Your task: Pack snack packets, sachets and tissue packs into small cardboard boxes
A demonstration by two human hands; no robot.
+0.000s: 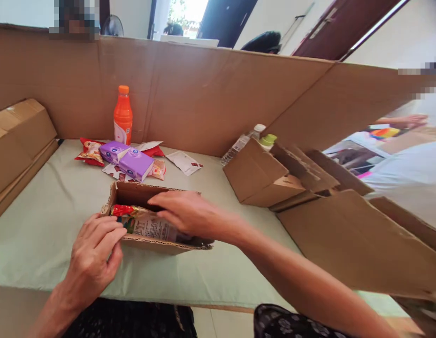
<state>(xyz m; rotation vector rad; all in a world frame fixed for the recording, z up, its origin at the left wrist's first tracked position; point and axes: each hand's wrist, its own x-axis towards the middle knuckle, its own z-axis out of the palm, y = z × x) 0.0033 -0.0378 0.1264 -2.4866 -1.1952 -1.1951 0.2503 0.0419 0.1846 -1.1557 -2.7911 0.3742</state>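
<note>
A small open cardboard box (168, 246) stands on the table in front of me. Inside it lie a red-and-gold wrapped packet (123, 210) and a clear package with printed text (152, 226). My left hand (96, 249) grips the box at its near left corner, fingers over the rim and thumb outside. My right hand (189, 211) reaches over the box from the right, slightly blurred. Its fingers are stretched out above the contents, and I see nothing held in them. The hand and wrist hide the box's right end.
Behind the box lie purple tissue packs (135, 163), a red snack bag (90, 151) and a white packet (185, 163). An orange bottle (123, 117) stands by the cardboard wall (203, 94). Cardboard boxes (344, 239) with bottles stand right; another box (20, 136) is left. A co-worker's arm (402, 123) shows right.
</note>
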